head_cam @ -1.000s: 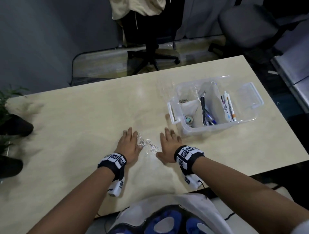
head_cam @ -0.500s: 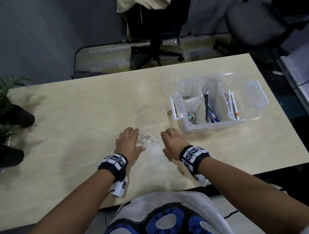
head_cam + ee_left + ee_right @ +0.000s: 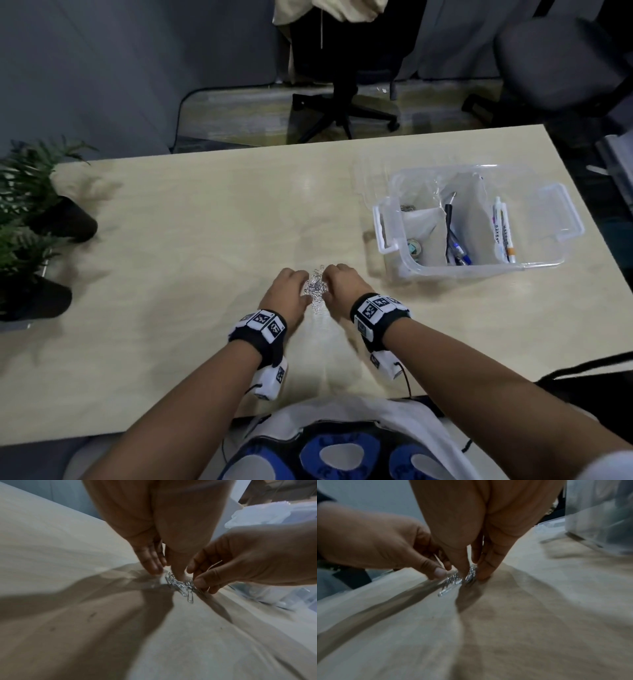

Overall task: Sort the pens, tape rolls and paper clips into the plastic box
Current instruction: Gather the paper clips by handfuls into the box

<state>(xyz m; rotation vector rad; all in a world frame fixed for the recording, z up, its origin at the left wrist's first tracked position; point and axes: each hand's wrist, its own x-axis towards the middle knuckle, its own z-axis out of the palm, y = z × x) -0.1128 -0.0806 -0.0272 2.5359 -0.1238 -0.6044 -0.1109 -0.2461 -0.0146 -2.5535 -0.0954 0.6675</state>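
Note:
A heap of silver paper clips (image 3: 315, 291) lies on the pale table (image 3: 205, 222) in front of me. My left hand (image 3: 287, 291) and right hand (image 3: 342, 287) close in on it from either side, fingers curled down onto the clips. In the left wrist view the left hand (image 3: 164, 569) touches the heap (image 3: 181, 586) while the right hand (image 3: 202, 577) pinches it. In the right wrist view both hands (image 3: 471, 572) (image 3: 443, 570) pinch the clips (image 3: 453, 580). The clear plastic box (image 3: 561, 219) stands to the right, holding pens (image 3: 455, 240), markers (image 3: 503, 229) and a tape roll (image 3: 414, 247).
Two potted plants (image 3: 51, 219) (image 3: 30, 294) sit at the table's left end. Office chairs (image 3: 346, 68) (image 3: 561, 61) stand beyond the far edge. A few clips (image 3: 407, 207) lie in the box's back left compartment. The table's near edge is just below my wrists.
My hands lay flat and apart with the clips spread between them. They have slid together, curled their fingers and swept the clips into one tight heap.

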